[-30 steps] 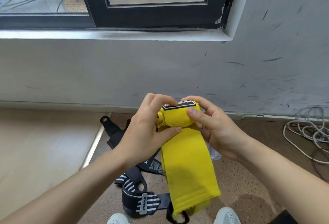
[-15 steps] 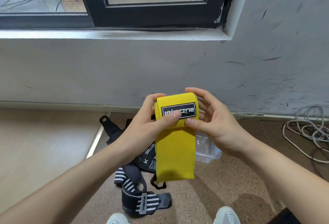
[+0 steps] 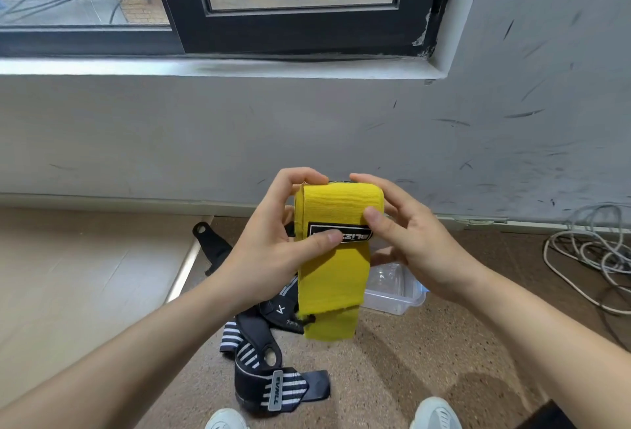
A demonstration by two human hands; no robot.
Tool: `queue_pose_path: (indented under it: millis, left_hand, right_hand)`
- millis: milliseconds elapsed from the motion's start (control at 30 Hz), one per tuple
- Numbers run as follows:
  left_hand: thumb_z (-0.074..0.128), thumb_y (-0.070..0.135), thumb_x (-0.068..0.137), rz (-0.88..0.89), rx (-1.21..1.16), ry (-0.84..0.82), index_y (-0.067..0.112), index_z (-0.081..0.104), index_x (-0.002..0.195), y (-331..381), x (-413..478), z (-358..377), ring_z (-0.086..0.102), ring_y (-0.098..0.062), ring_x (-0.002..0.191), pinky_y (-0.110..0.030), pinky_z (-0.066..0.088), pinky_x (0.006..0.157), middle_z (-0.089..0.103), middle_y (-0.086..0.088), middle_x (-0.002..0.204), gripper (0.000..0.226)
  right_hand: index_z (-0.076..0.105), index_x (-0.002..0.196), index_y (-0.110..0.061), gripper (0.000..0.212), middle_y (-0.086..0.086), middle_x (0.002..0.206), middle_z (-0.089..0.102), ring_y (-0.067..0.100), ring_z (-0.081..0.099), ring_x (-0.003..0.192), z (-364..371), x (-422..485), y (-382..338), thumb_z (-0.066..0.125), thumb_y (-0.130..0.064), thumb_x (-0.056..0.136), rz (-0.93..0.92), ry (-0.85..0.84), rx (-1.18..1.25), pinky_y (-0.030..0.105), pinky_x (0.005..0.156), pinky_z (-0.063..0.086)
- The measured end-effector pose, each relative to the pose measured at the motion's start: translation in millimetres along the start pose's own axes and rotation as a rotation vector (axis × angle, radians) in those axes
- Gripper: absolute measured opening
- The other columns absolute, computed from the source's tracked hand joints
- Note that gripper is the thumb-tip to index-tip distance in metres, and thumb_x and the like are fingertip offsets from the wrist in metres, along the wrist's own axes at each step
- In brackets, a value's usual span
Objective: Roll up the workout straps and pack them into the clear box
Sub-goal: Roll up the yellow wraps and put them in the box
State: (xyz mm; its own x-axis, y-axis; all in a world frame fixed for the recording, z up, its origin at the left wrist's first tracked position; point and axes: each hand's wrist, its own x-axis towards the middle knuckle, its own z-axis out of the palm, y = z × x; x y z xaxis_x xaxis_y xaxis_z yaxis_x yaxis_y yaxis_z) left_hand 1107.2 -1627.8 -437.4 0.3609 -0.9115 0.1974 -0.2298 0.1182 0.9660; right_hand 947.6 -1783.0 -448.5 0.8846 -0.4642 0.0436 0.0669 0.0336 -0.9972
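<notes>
I pinch the yellow strap (image 3: 333, 278) between my left hand (image 3: 273, 254) and right hand (image 3: 420, 251), thumbs by its label, tail hanging below my fingers. It looks soft, light and floppy; I'd grip the wound top's edges.

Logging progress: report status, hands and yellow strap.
Left hand and right hand grip yellow strap, partly rolled, tail hanging. Clear box on floor behind it. Black straps loose underneath.
</notes>
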Motion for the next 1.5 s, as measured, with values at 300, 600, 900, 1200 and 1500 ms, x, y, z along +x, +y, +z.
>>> queue_pose_path:
  millis: [300, 600, 900, 1200, 1500]
  left_hand:
    - [0.077, 0.024, 0.088, 0.055, 0.17, -0.065, 0.039, 0.046, 0.137, -7.8, 1.3, -2.3, 0.06, -0.031, 0.118, -0.051, 0.06, 0.089, 0.05, -0.007, 0.132, 0.06]
    - [0.071, 0.058, 0.082, -0.089, 0.159, -0.016, 0.051, 0.044, 0.143, -10.6, 5.0, -3.0, 0.063, -0.023, 0.12, -0.051, 0.055, 0.101, 0.059, -0.008, 0.133, 0.067]
    - [0.087, 0.021, 0.076, -0.014, -0.058, 0.047, 0.038, 0.064, 0.123, -6.5, 4.9, -6.9, 0.065, -0.044, 0.112, -0.046, 0.064, 0.079, 0.055, -0.021, 0.131, 0.055]
    - [0.084, 0.016, 0.077, 0.109, 0.156, -0.013, 0.038, 0.053, 0.127, -10.4, 4.6, -7.5, 0.049, -0.025, 0.133, -0.038, 0.063, 0.084, 0.043, -0.005, 0.138, 0.063]
    - [0.065, 0.051, 0.086, -0.242, -0.044, 0.028, 0.038, 0.045, 0.144, -1.0, 4.0, -3.3, 0.073, -0.011, 0.107, -0.034, 0.061, 0.087, 0.069, 0.002, 0.126, 0.063]
  right_hand:
    - [0.06, 0.129, -0.022, 0.043, 0.007, 0.125, 0.063, 0.035, 0.074, 0.092, 2.6, -0.8, -0.7, 0.066, -0.013, 0.088, -0.097, -0.007, 0.031, 0.039, 0.074, 0.062]
    - [0.071, 0.116, -0.03, 0.043, 0.002, 0.137, 0.059, 0.029, 0.062, 0.122, 0.8, 1.8, 8.8, 0.079, -0.005, 0.081, -0.235, 0.053, -0.077, 0.054, 0.1, 0.053]
    - [0.052, 0.141, -0.043, 0.068, -0.005, 0.14, 0.061, 0.028, 0.065, 0.121, 3.3, -0.3, 6.8, 0.079, -0.045, 0.079, -0.04, -0.037, 0.114, 0.053, 0.094, 0.056]
    - [0.053, 0.134, -0.015, 0.051, 0.007, 0.139, 0.057, 0.04, 0.072, 0.098, 4.6, -1.0, 5.7, 0.067, -0.003, 0.087, -0.079, 0.021, 0.175, 0.051, 0.08, 0.061]
    - [0.055, 0.134, -0.034, 0.063, -0.007, 0.138, 0.054, 0.032, 0.065, 0.116, 0.1, 0.2, 10.8, 0.073, 0.003, 0.087, -0.234, 0.125, -0.125, 0.049, 0.093, 0.058]
